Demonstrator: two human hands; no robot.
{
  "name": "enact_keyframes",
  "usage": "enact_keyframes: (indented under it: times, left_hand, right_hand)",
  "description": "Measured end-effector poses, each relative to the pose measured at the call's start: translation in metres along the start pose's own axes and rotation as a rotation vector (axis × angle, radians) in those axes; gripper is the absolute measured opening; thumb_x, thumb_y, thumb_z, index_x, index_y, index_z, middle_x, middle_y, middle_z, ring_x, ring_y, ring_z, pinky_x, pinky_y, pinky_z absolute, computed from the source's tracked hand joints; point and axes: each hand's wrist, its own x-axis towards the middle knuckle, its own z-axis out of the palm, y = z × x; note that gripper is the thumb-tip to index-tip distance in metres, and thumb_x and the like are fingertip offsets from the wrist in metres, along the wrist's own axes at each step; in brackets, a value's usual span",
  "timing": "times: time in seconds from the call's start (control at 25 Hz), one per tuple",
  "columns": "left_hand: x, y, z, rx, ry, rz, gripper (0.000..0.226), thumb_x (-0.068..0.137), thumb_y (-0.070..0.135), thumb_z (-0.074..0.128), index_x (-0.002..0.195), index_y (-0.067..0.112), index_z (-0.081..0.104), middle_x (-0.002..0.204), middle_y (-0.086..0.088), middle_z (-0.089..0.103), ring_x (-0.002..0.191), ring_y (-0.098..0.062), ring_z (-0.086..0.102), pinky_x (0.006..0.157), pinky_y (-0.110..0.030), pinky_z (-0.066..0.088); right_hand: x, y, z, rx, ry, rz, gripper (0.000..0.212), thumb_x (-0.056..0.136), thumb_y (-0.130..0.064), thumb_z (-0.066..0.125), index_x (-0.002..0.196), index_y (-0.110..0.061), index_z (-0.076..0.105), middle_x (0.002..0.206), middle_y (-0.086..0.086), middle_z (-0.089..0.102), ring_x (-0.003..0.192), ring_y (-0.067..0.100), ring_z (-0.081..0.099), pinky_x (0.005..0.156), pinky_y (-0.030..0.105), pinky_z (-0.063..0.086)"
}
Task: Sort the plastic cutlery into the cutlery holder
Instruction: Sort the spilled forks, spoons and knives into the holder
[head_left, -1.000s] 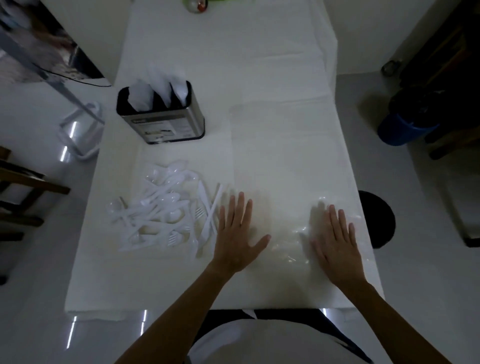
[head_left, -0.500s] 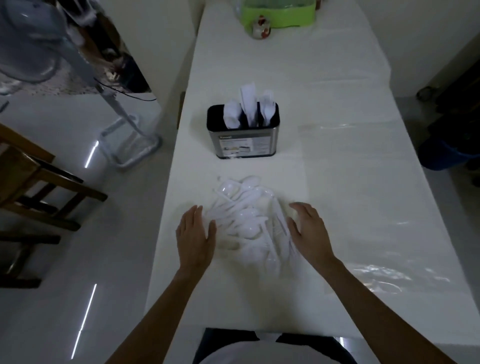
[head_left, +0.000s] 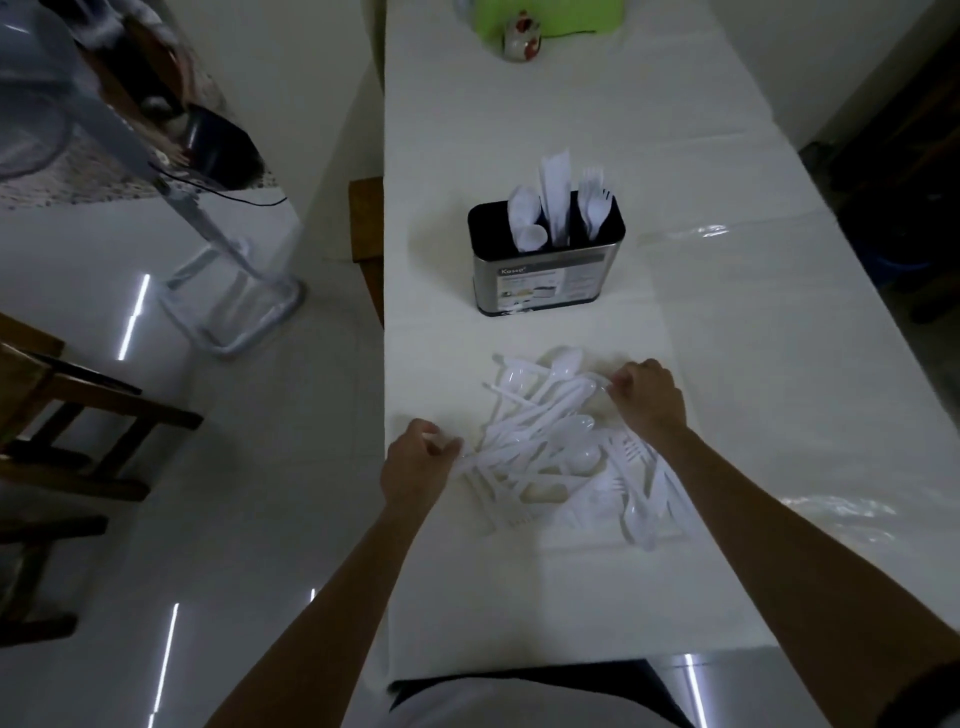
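I have my left hand (head_left: 415, 470) and right hand (head_left: 647, 397) each in a pinching grip at opposite edges of the tangled white plastic cutlery pile (head_left: 550, 447), just before the steel-and-black cutlery holder (head_left: 545, 260); interlocked pieces may drag off the tabletop (head_left: 727, 364).

A dimly lit room of a home, most likely a dining area, is shown. A long worktop covered with a white cloth (head_left: 571, 130) is set on a glossy white tiled floor (head_left: 208, 467), in which ceiling lights are mirrored. Dark wooden chairs (head_left: 78, 415) are seen at the left, beside the white metal stand of a pedestal fan (head_left: 228, 291). A green plastic box (head_left: 550, 18) and a small patterned jar (head_left: 521, 37) are placed at the far end.
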Motion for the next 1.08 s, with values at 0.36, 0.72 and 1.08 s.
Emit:
enact_keyframes:
  times: [0.36,0.72,1.08]
  left_hand:
    - [0.003,0.034,0.004,0.107,-0.001,-0.067,0.04,0.072,0.032,0.071,0.1,0.006,0.062,0.098,-0.011,0.068,0.093,-0.028,0.064,0.066,-0.025,0.04]
    - [-0.008,0.031,0.005,-0.069,0.095,-0.059,0.023,0.085,0.014,0.052,0.074,0.002,0.068,0.056,-0.001,0.063,0.058,-0.017,0.062,0.046,-0.008,0.034]
    - [-0.023,0.059,0.016,-0.422,0.104,0.048,0.019,0.091,0.016,0.056,0.078,0.011,0.068,0.081,-0.007,0.071,0.071,-0.011,0.066,0.06,-0.036,0.058]
  right_hand:
    - [-0.016,0.029,-0.04,0.873,0.284,0.105,0.006,0.096,-0.019,0.049,0.09,-0.019,0.051,0.096,0.013,0.067,0.075,0.022,0.069,0.066,0.033,0.054]
    - [-0.028,0.03,-0.049,1.241,-0.078,0.331,0.012,0.091,-0.011,0.059,0.079,-0.009,0.06,0.07,0.004,0.051,0.064,0.014,0.049,0.063,0.024,0.043]
    - [-0.057,0.012,-0.019,1.142,-0.401,0.262,0.024,0.096,-0.015,0.05,0.103,0.003,0.064,0.067,0.004,0.051,0.052,0.01,0.044,0.045,0.017,0.034]
